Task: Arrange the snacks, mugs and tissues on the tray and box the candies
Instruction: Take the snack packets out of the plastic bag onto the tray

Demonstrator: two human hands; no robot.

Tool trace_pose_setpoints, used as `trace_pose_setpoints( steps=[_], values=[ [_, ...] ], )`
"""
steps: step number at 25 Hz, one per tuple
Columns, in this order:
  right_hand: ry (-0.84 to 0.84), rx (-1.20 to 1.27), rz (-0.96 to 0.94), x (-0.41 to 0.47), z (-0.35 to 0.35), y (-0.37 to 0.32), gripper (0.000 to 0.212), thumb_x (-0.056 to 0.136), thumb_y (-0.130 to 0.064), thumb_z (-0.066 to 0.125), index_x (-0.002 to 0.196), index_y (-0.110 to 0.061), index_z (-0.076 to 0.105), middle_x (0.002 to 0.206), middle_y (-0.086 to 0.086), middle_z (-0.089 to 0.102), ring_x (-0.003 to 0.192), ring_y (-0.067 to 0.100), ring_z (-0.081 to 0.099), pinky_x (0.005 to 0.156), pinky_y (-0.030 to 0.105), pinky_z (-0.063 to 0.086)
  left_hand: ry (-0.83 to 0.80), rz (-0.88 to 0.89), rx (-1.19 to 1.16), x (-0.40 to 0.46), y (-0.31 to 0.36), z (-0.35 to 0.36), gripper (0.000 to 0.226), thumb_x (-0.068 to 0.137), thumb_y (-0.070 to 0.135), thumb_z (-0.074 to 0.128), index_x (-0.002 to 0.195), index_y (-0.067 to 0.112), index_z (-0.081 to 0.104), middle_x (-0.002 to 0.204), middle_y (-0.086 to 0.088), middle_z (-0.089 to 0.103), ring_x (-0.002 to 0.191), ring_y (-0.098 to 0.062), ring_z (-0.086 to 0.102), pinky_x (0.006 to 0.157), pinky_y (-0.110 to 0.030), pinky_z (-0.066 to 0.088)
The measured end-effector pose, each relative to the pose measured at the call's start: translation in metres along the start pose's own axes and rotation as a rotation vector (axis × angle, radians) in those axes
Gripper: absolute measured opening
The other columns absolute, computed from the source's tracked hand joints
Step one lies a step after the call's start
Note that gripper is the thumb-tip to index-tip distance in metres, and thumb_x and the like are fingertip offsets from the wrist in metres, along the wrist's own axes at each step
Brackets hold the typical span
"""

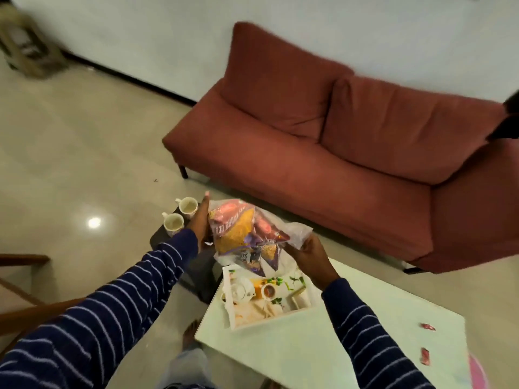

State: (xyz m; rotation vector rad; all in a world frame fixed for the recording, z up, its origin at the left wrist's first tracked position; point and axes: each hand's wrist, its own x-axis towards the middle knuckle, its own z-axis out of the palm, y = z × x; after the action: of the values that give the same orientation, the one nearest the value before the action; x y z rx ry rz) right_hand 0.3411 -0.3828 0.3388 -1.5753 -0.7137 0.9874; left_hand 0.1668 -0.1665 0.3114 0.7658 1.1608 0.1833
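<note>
A clear plastic bag of snack packets [243,234], orange, red and purple, hangs between my two hands above the far end of the tray. My left hand [200,220] presses flat against its left side. My right hand [307,251] pinches the plastic at its right edge. The white printed tray [303,306] lies on the pale table [309,352] below. Two white mugs [179,214] stand on a dark stool [196,265] just left of my left hand. Two red candies [427,327] [425,356] lie near the table's right edge.
A rust-red sofa [337,153] stands close behind the table and stool. Wooden furniture [22,276] is at the left edge. A pink round object [477,374] shows at the bottom right. My foot [191,332] is on the tiled floor beside the table.
</note>
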Motion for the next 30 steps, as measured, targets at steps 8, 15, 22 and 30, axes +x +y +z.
trace_pose_setpoints(
  steps=[8,15,22,30],
  values=[
    [0.026,-0.145,-0.220,-0.119,-0.117,-0.036,0.038,0.078,0.016,0.072,0.074,-0.022,0.075,0.109,0.003,0.072,0.108,-0.001,0.066,0.087,0.020,0.052,-0.361,0.147,0.202,-0.109,-0.007,0.120,0.041,0.086,0.045,0.068,0.099,0.007,0.074,0.100,-0.015,0.071,0.087,-0.027,0.069,0.088,-0.041,0.054],
    [0.042,-0.061,-0.308,-0.158,-0.170,-0.043,0.031,0.080,0.008,0.075,0.079,-0.023,0.074,0.085,-0.004,0.077,0.079,0.006,0.069,0.070,0.021,0.054,-0.075,0.652,0.114,-0.182,-0.015,0.200,0.046,0.095,0.050,0.050,0.059,0.021,0.052,0.059,-0.002,0.046,0.056,-0.018,0.045,0.062,-0.032,0.045],
    [0.094,0.206,-0.343,-0.166,-0.181,-0.070,0.030,0.082,-0.019,0.055,0.107,-0.009,0.067,0.129,0.007,0.067,0.109,0.023,0.066,0.081,0.031,0.057,-0.096,0.884,0.100,-0.236,0.015,0.210,0.046,0.093,0.057,0.041,0.075,0.016,0.051,0.076,-0.012,0.048,0.075,-0.028,0.047,0.073,-0.042,0.043],
    [0.412,-0.338,-0.394,-0.139,-0.155,-0.131,0.053,0.094,-0.025,0.066,0.141,-0.030,0.043,0.142,-0.002,0.045,0.118,0.012,0.055,0.099,0.030,0.049,-0.284,1.236,0.189,-0.266,0.039,0.199,0.045,0.102,0.025,0.038,0.064,0.003,0.049,0.052,-0.005,0.054,0.052,-0.021,0.054,0.050,-0.021,0.043]
  ],
)
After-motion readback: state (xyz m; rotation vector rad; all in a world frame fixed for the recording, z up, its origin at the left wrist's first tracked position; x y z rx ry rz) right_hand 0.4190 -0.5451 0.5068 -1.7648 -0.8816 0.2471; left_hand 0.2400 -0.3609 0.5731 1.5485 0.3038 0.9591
